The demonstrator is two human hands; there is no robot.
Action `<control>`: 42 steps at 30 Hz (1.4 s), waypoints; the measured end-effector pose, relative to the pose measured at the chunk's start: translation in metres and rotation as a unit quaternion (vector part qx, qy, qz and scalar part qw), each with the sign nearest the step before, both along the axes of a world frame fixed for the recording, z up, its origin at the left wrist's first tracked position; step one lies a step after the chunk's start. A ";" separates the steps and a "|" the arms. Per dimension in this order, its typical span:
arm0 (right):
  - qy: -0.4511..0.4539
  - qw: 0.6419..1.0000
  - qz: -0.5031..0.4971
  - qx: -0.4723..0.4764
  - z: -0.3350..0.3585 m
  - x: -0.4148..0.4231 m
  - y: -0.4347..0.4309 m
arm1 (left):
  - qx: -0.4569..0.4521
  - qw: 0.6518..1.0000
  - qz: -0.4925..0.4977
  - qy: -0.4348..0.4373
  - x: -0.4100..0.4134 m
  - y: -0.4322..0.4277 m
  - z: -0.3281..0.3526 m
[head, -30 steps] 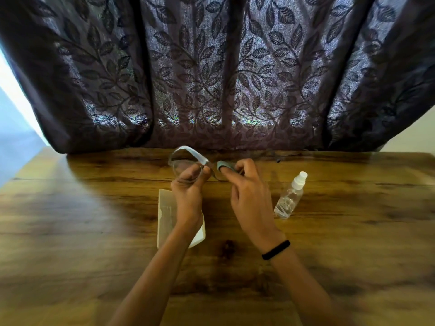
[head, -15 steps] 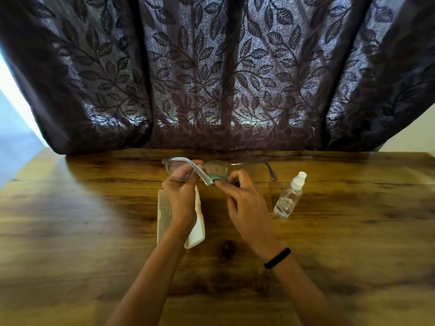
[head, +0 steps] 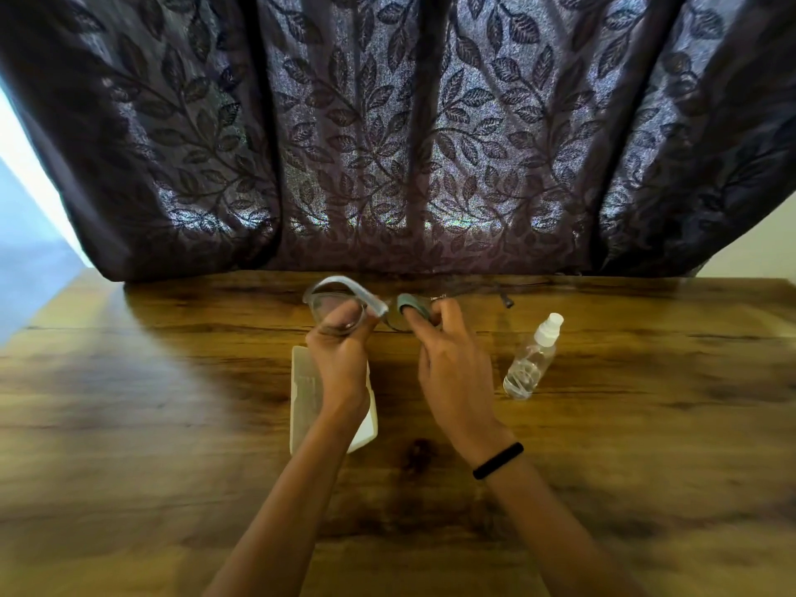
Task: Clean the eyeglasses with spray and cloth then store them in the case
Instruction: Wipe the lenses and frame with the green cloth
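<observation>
Clear-framed eyeglasses [head: 322, 300] are held up above the far part of the wooden table [head: 172, 424]. My left hand [head: 340, 359] pinches the left lens from below. My right hand [head: 452, 364] has a grey-green cloth [head: 411, 305] wrapped over a fingertip and pressed on the right lens. One thin dark temple sticks out to the right. A white glasses case [head: 305, 394] lies on the table under my left wrist, partly hidden by it. A small clear spray bottle [head: 532, 364] with a white nozzle stands to the right of my right hand, untouched.
A dark leaf-patterned curtain [head: 387, 144] hangs along the table's far edge, just behind the glasses. The table's left edge [head: 51, 303] borders a bright floor area. A black band sits on my right wrist.
The glasses dipped flatter and then rose again in my left hand. My cloth-covered right finger shifted along the right lens. Case and bottle stayed put.
</observation>
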State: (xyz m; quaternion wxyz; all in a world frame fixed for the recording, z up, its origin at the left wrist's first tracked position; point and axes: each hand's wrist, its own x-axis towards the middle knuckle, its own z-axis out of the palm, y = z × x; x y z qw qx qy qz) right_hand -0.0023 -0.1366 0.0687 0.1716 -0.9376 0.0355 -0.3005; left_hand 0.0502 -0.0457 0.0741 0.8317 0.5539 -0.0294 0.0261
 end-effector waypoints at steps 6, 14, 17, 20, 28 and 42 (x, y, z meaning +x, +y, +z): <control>0.000 0.999 -0.036 -0.017 0.001 0.001 -0.008 | -0.009 1.000 0.001 0.017 0.000 -0.001 0.001; -0.018 1.000 0.009 -0.002 -0.008 -0.008 -0.010 | -0.022 0.998 0.028 0.047 0.004 -0.002 0.000; -0.011 0.999 0.038 0.018 -0.013 -0.008 -0.009 | -0.013 0.998 0.031 0.046 0.001 -0.003 0.001; -0.005 0.997 0.060 0.047 -0.013 -0.006 -0.007 | 0.003 0.999 0.019 0.026 -0.004 -0.003 0.003; -0.020 0.995 0.064 0.067 -0.003 0.002 -0.003 | 0.035 0.999 0.003 0.008 -0.011 -0.002 0.006; -0.001 1.000 -0.009 0.021 -0.005 -0.004 -0.011 | -0.021 0.999 0.000 0.028 -0.004 -0.009 -0.007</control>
